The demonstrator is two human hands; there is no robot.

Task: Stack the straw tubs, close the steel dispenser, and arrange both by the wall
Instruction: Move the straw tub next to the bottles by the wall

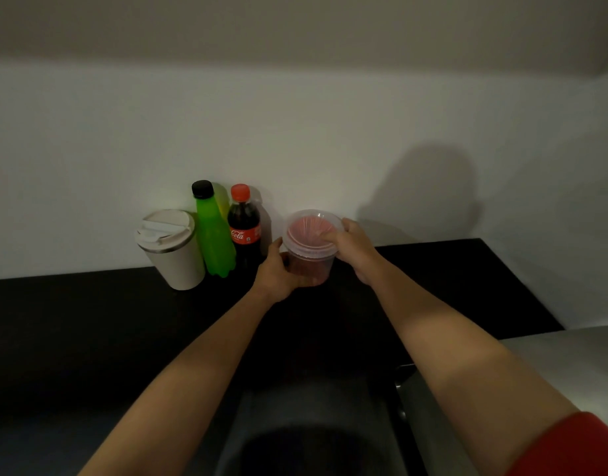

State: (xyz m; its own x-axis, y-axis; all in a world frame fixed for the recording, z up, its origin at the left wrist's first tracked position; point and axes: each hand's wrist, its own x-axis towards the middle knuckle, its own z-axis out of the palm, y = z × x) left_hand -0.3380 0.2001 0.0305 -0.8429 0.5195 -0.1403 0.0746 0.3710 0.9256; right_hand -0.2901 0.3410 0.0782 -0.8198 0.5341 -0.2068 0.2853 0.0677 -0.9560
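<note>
A clear plastic straw tub [307, 235] holding red straws sits nested on another clear tub [313, 269] on the black counter [89, 321], close to the white wall. My left hand [278, 273] grips the lower tub's left side. My right hand [350, 247] holds the upper tub's rim, its thumb over the edge. A cream tumbler with a steel band and a closed lid [170, 249], which may be the steel dispenser, stands at the wall to the left.
A green bottle with a black cap [213, 235] and a cola bottle with a red cap [245, 228] stand against the wall between the tumbler and the tubs. A pale surface [577, 365] adjoins the counter at the right.
</note>
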